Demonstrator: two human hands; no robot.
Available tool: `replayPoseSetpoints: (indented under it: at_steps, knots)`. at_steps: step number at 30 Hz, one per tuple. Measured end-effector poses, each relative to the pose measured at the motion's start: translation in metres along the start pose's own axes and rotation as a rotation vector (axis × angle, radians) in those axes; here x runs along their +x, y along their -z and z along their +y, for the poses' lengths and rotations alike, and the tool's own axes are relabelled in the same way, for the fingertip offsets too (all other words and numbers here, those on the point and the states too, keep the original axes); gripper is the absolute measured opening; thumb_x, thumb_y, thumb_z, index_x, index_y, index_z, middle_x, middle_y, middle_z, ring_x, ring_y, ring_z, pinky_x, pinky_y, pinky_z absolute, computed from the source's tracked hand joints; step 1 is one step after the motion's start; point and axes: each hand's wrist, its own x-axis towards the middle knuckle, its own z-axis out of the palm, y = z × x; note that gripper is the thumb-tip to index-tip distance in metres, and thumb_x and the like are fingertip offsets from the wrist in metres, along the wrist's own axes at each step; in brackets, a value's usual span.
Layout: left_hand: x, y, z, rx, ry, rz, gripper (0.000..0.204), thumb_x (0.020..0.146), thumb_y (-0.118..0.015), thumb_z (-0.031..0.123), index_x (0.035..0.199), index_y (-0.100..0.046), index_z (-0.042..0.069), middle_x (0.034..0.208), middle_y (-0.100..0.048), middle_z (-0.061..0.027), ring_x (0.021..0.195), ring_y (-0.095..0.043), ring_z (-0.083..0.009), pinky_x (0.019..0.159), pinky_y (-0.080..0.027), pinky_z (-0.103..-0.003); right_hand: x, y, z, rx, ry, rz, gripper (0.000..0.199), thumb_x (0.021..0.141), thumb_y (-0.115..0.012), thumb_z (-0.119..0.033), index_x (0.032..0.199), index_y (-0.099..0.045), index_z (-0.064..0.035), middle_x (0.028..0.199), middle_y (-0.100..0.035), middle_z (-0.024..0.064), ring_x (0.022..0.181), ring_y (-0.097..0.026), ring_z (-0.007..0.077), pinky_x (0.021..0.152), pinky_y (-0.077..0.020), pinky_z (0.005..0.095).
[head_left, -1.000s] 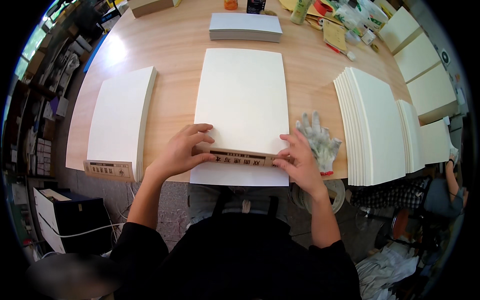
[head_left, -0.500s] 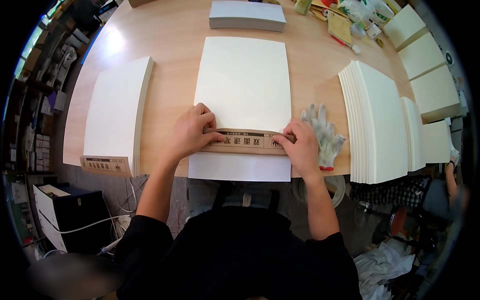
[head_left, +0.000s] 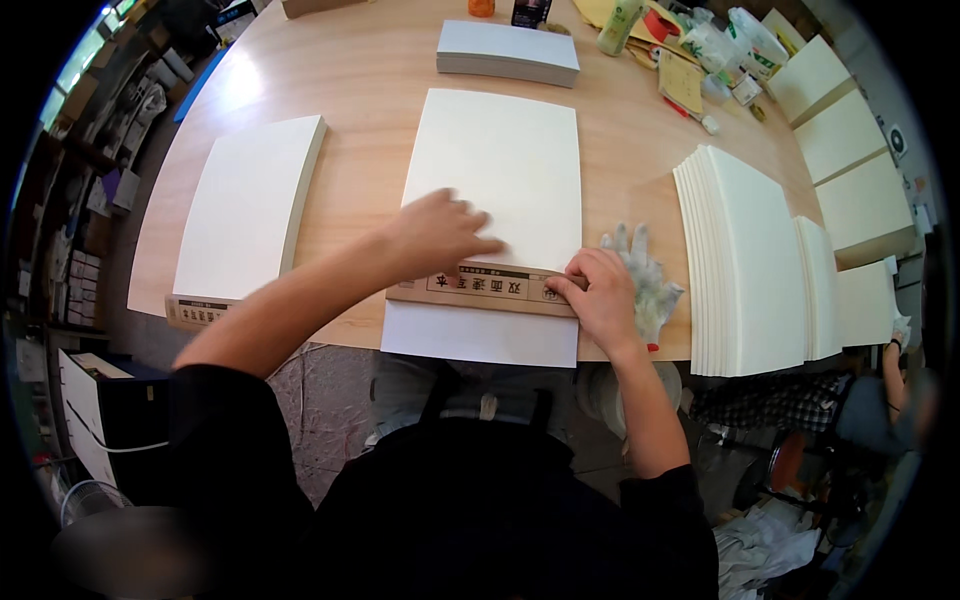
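Note:
A stack of cream paper (head_left: 495,170) lies before me. Across its near end runs a printed brown paper band (head_left: 480,292), and a plain white sheet (head_left: 480,334) shows below the band. My right hand (head_left: 602,295) pinches the band's right end between thumb and fingers. Above the band, over the cream paper, my left hand (head_left: 440,238) is slightly blurred, its fingers apart and holding nothing. To the left sits another cream stack (head_left: 250,205) with a similar brown band (head_left: 200,310) on its near end, partly hidden by my left forearm.
A grey-white glove (head_left: 645,285) lies right of my right hand. Farther right stand cream stacks (head_left: 745,265). At the back are a white stack (head_left: 507,50), a green bottle (head_left: 620,25) and assorted small items. Another person's arm (head_left: 893,375) shows at the far right.
My left hand has let go of the band's left end and moved up and right over the paper. My right hand still pinches the right end. The whole view has shifted slightly.

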Motion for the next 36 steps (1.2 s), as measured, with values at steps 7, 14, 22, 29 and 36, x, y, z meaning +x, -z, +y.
replayPoseSetpoints:
  at_steps: [7,14,22,29,36]
  knots:
    - [0.047,0.018,0.029,0.338,-0.204,-0.189,0.081,0.098,-0.072,0.025,0.161,-0.032,0.058,0.115,-0.065,0.0011,0.106,-0.069,-0.0186,0.092,-0.049,-0.033,-0.009,0.065,0.037,0.086,-0.212,0.132,0.021,0.097,-0.07,-0.012,0.115,-0.072,0.0,0.108,-0.071,0.0146,0.093,-0.069,0.0319,0.08,-0.0564,0.0403]
    - [0.049,0.021,0.027,0.276,-0.234,-0.205,0.092,0.089,-0.081,0.028,0.161,-0.032,0.059,0.114,-0.066,0.0001,0.102,-0.07,-0.0202,0.089,-0.049,-0.033,-0.036,0.044,0.049,-0.218,-0.017,0.096,0.01,0.095,-0.07,-0.013,0.101,-0.073,-0.0056,0.1,-0.07,0.0128,0.09,-0.068,0.0361,0.075,-0.0545,0.0451]
    - [0.053,0.009,0.021,0.289,-0.278,-0.107,0.07,0.075,-0.088,0.03,0.137,-0.059,0.048,0.111,-0.065,0.0012,0.106,-0.068,-0.021,0.092,-0.048,-0.036,-0.03,0.013,-0.018,-0.272,0.577,-0.137,0.014,0.083,-0.069,-0.009,0.095,-0.07,-0.0023,0.093,-0.064,0.0092,0.088,-0.065,0.0288,0.078,-0.0542,0.0398]
    - [0.054,0.012,0.018,0.254,-0.209,-0.167,0.089,0.085,-0.084,0.03,0.154,-0.038,0.064,0.119,-0.067,0.0011,0.108,-0.069,-0.0207,0.104,-0.044,-0.04,0.018,-0.106,-0.128,-0.3,0.759,-0.207,0.013,0.081,-0.066,-0.01,0.092,-0.068,-0.0025,0.095,-0.064,0.0089,0.091,-0.064,0.0267,0.085,-0.0534,0.0383]
    - [0.058,0.008,0.017,0.297,-0.235,-0.213,0.073,0.106,-0.058,0.023,0.157,-0.03,0.066,0.117,-0.068,0.001,0.109,-0.069,-0.0197,0.113,-0.038,-0.042,-0.017,-0.057,-0.056,-0.337,0.702,-0.145,0.015,0.082,-0.067,-0.009,0.095,-0.068,-0.0035,0.094,-0.063,0.0097,0.092,-0.063,0.0281,0.081,-0.053,0.0389]
